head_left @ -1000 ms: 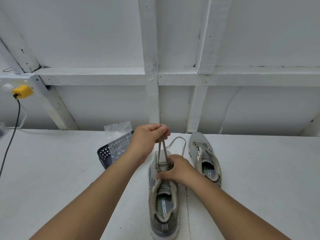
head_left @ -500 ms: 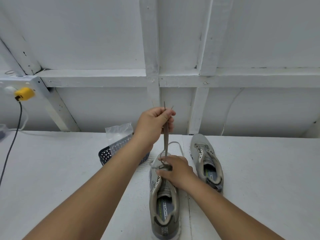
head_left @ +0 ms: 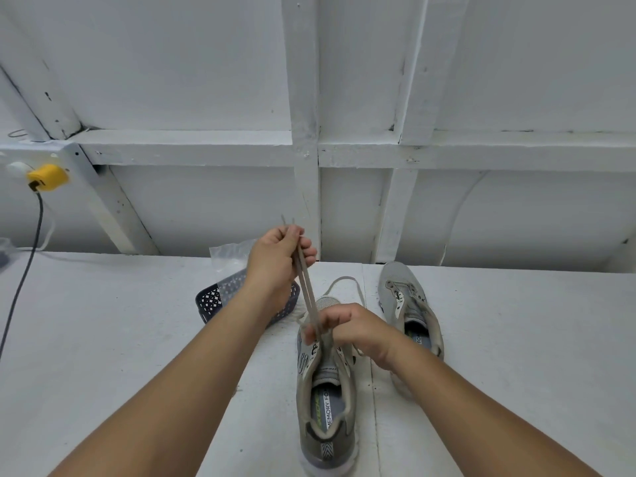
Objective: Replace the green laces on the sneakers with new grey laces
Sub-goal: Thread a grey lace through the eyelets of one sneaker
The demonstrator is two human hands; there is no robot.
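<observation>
We see the left hand (head_left: pixel 280 258) up above the near sneaker (head_left: pixel 325 390), fingers curled tight around both strands of the grey lace (head_left: pixel 307 290), the two tips poking out above the fist. Compared with half a second ago, that hand sits lower and further left, so the strands now slant down to the right instead of running nearly straight up. They stay taut all the way to the shoe's lower eyelets. Down there the right hand (head_left: pixel 354 330) has barely shifted: it rests on the front of the near sneaker, fingers bent, pinching the lace where it meets the tongue. A slack loop of lace (head_left: pixel 344 282) still lies on the white table (head_left: pixel 103 339) past the toe. The second sneaker (head_left: pixel 407 315) stands just to the right, unlaced, in the same spot as before. Behind the left forearm we spot the dark mesh basket (head_left: pixel 213 301) with a clear plastic bag (head_left: pixel 230 254), both unmoved. A yellow plug (head_left: pixel 47 177) hangs far left.
</observation>
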